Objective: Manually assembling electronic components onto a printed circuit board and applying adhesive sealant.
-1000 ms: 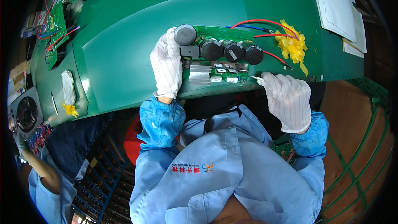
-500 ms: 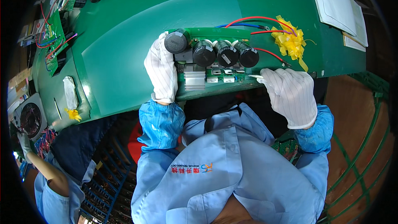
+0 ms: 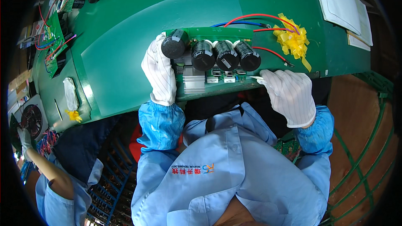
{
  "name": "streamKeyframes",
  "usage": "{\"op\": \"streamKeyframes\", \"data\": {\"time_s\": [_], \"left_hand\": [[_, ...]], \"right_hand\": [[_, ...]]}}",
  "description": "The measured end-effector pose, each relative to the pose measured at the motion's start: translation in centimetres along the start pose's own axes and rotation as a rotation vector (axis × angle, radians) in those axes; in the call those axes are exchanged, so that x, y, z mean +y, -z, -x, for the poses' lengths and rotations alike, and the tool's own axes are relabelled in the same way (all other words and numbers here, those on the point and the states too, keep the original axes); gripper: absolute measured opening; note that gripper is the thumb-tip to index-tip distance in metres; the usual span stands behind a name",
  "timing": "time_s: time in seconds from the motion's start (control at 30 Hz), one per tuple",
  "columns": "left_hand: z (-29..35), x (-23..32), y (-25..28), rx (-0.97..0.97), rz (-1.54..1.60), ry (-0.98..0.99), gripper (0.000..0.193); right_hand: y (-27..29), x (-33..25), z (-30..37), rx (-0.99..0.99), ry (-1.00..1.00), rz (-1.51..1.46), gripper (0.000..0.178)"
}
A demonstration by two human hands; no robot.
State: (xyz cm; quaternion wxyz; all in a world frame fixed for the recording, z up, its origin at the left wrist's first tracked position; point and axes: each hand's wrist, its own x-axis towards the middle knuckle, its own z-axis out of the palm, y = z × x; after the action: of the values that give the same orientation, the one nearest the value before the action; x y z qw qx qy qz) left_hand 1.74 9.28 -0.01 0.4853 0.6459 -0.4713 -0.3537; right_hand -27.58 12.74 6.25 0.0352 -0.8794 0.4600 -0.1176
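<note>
A green circuit board [image 3: 217,32] stands at the table's near edge. It carries several black cylindrical capacitors [image 3: 227,56] and a finned silver heat sink [image 3: 194,81]. My left hand [image 3: 160,71], in a white striped glove, grips the board's left end, beside the leftmost capacitor; some of its fingers are hidden behind the board. My right hand [image 3: 289,96], gloved alike, is closed on a thin, pale, pointed tool [image 3: 257,78]. The tool's tip points left at the small parts on the board's lower right. Red wires [image 3: 268,17] and a blue wire [image 3: 247,23] run from behind the board.
A yellow ribbon bundle [image 3: 293,41] lies right of the board, near the wire ends. Papers [image 3: 338,4] cover the far right. At left are wired boards [image 3: 56,52], a white rolled bundle [image 3: 70,94] and a thin rod [image 3: 58,109]. A co-worker's gloved hand [image 3: 25,138] shows at far left.
The board has shifted slightly left and tilted, so more of the capacitors' sides shows. Both my hands moved a little left with it. At far left, the co-worker's hand has moved slightly.
</note>
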Motion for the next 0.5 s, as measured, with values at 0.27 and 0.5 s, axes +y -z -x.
{"op": "streamKeyframes", "data": {"time_s": [0.27, 0.5], "left_hand": [[0.4, -0.4, -0.1, 0.035, 0.073, -0.028, 0.038], [0.3, 0.1, -0.3, 0.042, 0.001, -0.027, 0.038]], "right_hand": [[-0.1, 1.2, -0.6, -0.085, 0.031, -0.141, 0.008], [-0.7, 2.1, -0.8, -0.058, 0.068, -0.231, 0.007]]}}
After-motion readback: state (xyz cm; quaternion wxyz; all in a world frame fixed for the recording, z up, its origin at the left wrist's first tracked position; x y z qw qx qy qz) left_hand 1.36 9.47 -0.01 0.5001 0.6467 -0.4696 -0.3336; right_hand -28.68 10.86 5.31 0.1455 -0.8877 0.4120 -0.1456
